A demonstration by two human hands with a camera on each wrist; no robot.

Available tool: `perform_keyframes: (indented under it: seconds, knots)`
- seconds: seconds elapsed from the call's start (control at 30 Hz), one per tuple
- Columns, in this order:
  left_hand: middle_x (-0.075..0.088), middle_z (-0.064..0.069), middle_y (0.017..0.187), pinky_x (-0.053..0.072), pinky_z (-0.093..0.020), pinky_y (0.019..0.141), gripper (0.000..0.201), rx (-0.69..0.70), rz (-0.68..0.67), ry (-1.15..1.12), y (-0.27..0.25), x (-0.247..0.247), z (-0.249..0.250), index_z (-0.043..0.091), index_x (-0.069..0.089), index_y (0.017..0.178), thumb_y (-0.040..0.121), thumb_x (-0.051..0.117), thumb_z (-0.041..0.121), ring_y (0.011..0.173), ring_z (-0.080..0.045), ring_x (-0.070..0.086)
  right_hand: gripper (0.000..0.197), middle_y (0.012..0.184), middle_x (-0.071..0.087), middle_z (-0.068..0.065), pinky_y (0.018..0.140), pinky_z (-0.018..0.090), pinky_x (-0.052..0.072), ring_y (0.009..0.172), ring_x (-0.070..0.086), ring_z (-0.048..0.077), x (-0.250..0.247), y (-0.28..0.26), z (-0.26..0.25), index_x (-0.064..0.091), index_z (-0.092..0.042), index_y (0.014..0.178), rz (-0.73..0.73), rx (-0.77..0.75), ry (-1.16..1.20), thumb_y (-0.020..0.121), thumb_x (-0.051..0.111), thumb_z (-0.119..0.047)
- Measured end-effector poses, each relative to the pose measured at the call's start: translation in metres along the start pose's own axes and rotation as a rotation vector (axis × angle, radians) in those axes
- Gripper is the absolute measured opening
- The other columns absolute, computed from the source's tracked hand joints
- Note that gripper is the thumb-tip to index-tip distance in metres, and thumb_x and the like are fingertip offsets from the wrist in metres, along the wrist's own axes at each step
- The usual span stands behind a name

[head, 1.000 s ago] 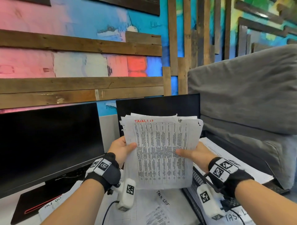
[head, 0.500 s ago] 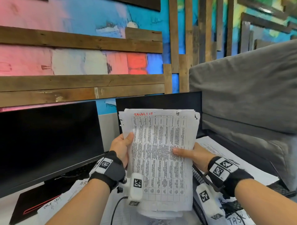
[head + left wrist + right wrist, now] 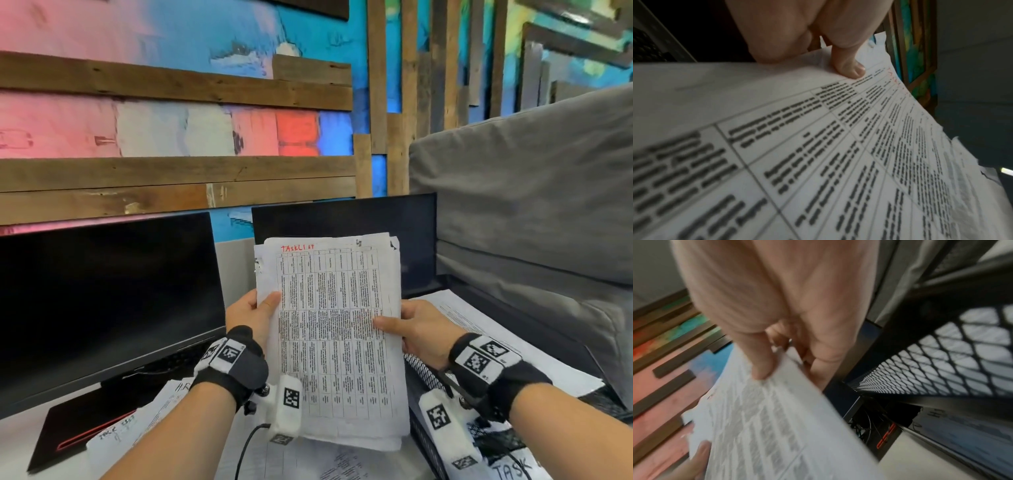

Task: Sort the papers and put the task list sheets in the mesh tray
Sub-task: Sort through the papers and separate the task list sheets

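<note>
- A stack of papers is being held upright above the bench, near the middle of the scene, in front of two dark monitors.
- The left hand is gripping the stack's left edge, thumb lying across the front sheet; the right hand is pinching the right edge, thumb on the front and fingers behind.
- The front sheet is carrying a printed table and a red handwritten heading that seems to read "TASKLIST", so it is being judged a task list sheet.
- Step in hand, as judged: the stack is being squared or checked before being placed.
- The mesh tray is sitting just right of the stack, low down and partly hidden behind the right hand; paper is already lying in it.
- The next move is likely calling for the stack to be tipped flat and carried right and down into the tray, edges kept aligned.
- Ragged corners at the stack's top are showing; sheets could be snagging on the tray's rim.
- Loose sheets are lying on the bench under and left of the hands, some marked by hand; whether the sort is complete cannot be told.
- A grey cushion is standing at the far right, clear of the path.
</note>
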State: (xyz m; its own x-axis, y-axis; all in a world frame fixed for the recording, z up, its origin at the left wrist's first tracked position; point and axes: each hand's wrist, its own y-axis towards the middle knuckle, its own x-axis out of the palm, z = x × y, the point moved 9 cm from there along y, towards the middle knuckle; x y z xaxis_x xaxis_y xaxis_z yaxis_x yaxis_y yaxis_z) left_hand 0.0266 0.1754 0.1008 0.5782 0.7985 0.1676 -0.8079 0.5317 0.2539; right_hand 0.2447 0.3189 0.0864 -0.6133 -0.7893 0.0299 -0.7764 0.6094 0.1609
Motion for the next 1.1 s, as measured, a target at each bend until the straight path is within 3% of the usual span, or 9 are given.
perform_keyframes:
  seconds: [0.1,0.2,0.27,0.37,0.47,0.67,0.73,0.93,1.1]
  knots:
    - [0.072,-0.001,0.088,0.056,-0.033,0.070,0.014,-0.001,-0.031,0.043,0.001,0.005,-0.002,0.019,0.067,0.095,0.089,0.062,0.008,0.080,-0.021,0.069,0.016,0.096,0.075,0.006,0.084,0.045,0.057,0.088,0.072,0.022,-0.015,0.002,-0.006,0.070,-0.008,0.102,0.197,-0.024,-0.194,0.089,0.062,-0.006]
    - [0.071,-0.004,0.103,0.056,-0.045,0.083,0.027,-0.039,-0.142,0.088,0.001,0.018,-0.009,0.019,0.062,0.109,0.087,0.063,0.003,0.091,-0.024,0.069,0.011,0.089,0.074,0.002,0.071,0.032,0.058,0.080,0.071,0.015,-0.033,-0.004,-0.025,0.071,-0.011,0.097,0.392,-0.113,-0.327,0.090,0.063,-0.010]
    - [0.071,-0.009,0.107,0.054,-0.050,0.087,0.026,-0.066,-0.182,0.115,0.000,0.024,-0.013,0.017,0.062,0.108,0.086,0.065,0.003,0.094,-0.027,0.069,0.009,0.086,0.072,0.009,0.071,0.040,0.058,0.076,0.066,0.018,-0.049,-0.009,-0.039,0.070,-0.007,0.090,0.526,-0.174,-0.338,0.090,0.063,-0.013]
    - [0.071,-0.007,0.102,0.056,-0.040,0.084,0.013,-0.031,-0.145,0.173,0.003,0.029,-0.008,0.017,0.065,0.094,0.086,0.067,0.007,0.090,-0.023,0.068,0.015,0.088,0.071,0.015,0.077,0.047,0.057,0.077,0.065,0.025,-0.082,-0.010,-0.059,0.068,-0.002,0.089,0.672,-0.218,-0.346,0.091,0.062,-0.016]
    - [0.066,-0.003,0.096,0.049,-0.027,0.074,0.007,0.047,-0.062,0.363,0.010,0.030,0.004,0.012,0.062,0.094,0.088,0.064,0.013,0.084,-0.018,0.061,0.024,0.088,0.067,0.015,0.069,0.037,0.049,0.079,0.062,0.028,-0.129,-0.012,-0.080,0.068,0.004,0.098,0.835,-0.179,-0.479,0.092,0.060,-0.018]
    - [0.065,-0.009,0.103,0.047,-0.033,0.075,0.006,0.030,0.071,0.372,0.030,0.028,0.004,0.009,0.058,0.092,0.090,0.062,0.014,0.091,-0.025,0.061,0.019,0.095,0.069,0.017,0.081,0.035,0.052,0.091,0.065,0.031,-0.183,0.014,-0.069,0.071,-0.002,0.096,0.624,0.228,-1.081,0.086,0.066,-0.018]
    - [0.066,-0.011,0.105,0.049,-0.034,0.078,0.008,0.039,0.088,0.377,0.036,0.033,0.005,0.009,0.059,0.093,0.089,0.062,0.015,0.095,-0.027,0.063,0.018,0.094,0.069,0.014,0.075,0.033,0.051,0.090,0.065,0.031,-0.203,0.012,-0.060,0.071,-0.004,0.095,0.620,0.301,-1.180,0.084,0.068,-0.018]
    - [0.065,-0.013,0.100,0.051,-0.042,0.087,0.016,0.044,0.173,0.362,0.047,0.021,0.003,0.009,0.059,0.089,0.087,0.064,0.024,0.089,-0.029,0.060,0.023,0.097,0.063,0.011,0.069,0.030,0.047,0.085,0.061,0.029,-0.247,-0.010,-0.042,0.062,-0.007,0.108,0.667,0.442,-1.315,0.089,0.063,-0.021]
    - [0.068,-0.008,0.100,0.052,-0.050,0.089,0.010,0.000,0.085,0.333,0.049,0.028,-0.006,0.020,0.060,0.083,0.087,0.064,0.028,0.092,-0.030,0.065,0.033,0.110,0.065,0.007,0.077,0.030,0.048,0.101,0.062,0.027,-0.224,0.007,-0.018,0.061,-0.012,0.121,0.447,0.415,-1.314,0.088,0.064,-0.015]
